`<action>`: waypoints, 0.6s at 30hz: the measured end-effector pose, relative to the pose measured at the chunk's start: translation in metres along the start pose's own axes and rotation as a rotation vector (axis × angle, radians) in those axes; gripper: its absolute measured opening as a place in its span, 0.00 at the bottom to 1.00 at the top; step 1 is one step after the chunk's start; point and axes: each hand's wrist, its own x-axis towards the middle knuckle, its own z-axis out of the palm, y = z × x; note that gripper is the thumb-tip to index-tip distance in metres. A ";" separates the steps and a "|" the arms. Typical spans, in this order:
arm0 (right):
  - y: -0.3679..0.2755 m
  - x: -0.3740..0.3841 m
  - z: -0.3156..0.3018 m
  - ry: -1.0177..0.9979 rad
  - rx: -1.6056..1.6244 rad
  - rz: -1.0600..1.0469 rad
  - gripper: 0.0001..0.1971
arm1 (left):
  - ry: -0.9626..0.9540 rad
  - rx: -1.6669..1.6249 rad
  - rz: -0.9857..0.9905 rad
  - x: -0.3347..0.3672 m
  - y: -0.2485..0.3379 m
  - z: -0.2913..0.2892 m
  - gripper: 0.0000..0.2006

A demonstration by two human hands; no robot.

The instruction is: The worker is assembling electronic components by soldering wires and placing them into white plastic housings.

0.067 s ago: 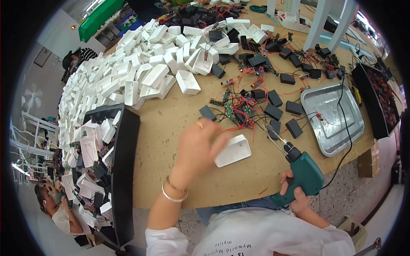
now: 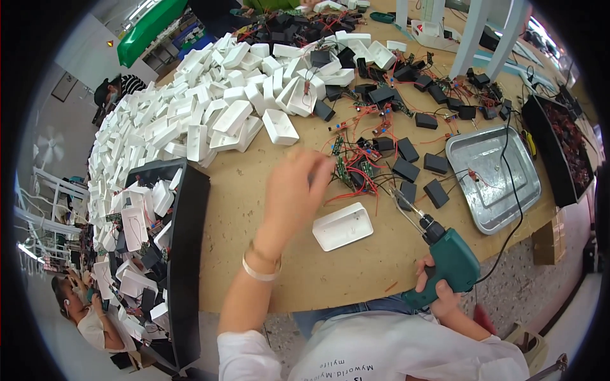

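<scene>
My left hand reaches over the table, slightly blurred, its fingers curled around a small black box that shows only as a dark patch. Just below and right of it lies a white plastic case, hollow side up. Beside the fingers is a tangle of green circuit boards and red wires. At the table's near edge my right hand is wrapped around the handle of a green soldering gun, its metal tip pointing up and left toward several black boxes.
White cases are heaped at the far left, with a black bin of filled cases nearer me. A metal tray and a black crate stand on the right. The gun's black cord crosses the tray. Another person sits at left.
My left hand has moved slightly away from me, and its fingers have closed over the black box. The white case has shifted a little left. My right hand holds the soldering gun almost still.
</scene>
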 end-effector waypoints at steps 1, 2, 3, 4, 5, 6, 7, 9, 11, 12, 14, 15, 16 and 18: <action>-0.001 -0.001 0.000 0.002 -0.010 0.001 0.28 | 0.061 -0.006 0.036 0.022 -0.009 0.007 0.11; -0.002 -0.001 0.001 0.002 -0.018 0.002 0.29 | 0.122 -0.010 0.071 0.041 -0.024 0.018 0.12; -0.005 -0.001 0.004 -0.004 -0.017 -0.012 0.29 | 0.133 -0.005 0.081 0.059 -0.036 0.028 0.12; -0.008 0.000 0.009 0.027 -0.017 0.006 0.28 | 0.139 0.030 0.170 0.076 -0.049 0.041 0.12; -0.010 0.001 0.013 0.062 -0.018 0.024 0.27 | 0.144 0.063 0.261 0.087 -0.058 0.051 0.12; -0.011 0.001 0.013 0.064 -0.023 0.010 0.27 | 0.151 0.059 0.274 0.095 -0.060 0.063 0.12; -0.010 0.000 0.014 0.076 -0.021 0.019 0.28 | 0.042 0.143 0.285 0.102 -0.060 0.073 0.12; -0.009 0.000 0.014 0.089 -0.021 0.023 0.28 | -0.062 0.228 0.300 0.113 -0.066 0.082 0.12; -0.006 0.002 0.016 0.081 -0.004 0.063 0.29 | -0.145 0.067 0.181 0.121 -0.078 0.080 0.13; -0.006 0.004 0.013 0.093 -0.012 0.058 0.29 | -0.123 -0.137 0.012 0.121 -0.065 0.073 0.12; -0.004 0.007 0.013 0.048 -0.005 0.045 0.28 | -0.103 -0.410 -0.075 0.121 -0.067 0.048 0.13; -0.004 0.005 0.015 0.030 0.008 0.042 0.28 | -0.072 -0.677 -0.163 0.117 -0.065 0.027 0.13; -0.003 0.004 0.014 0.034 0.006 0.042 0.27 | -0.019 -0.644 -0.201 0.113 -0.057 0.008 0.16; -0.002 -0.002 0.010 0.001 0.030 0.019 0.27 | -0.006 -0.648 -0.204 0.096 -0.045 -0.021 0.16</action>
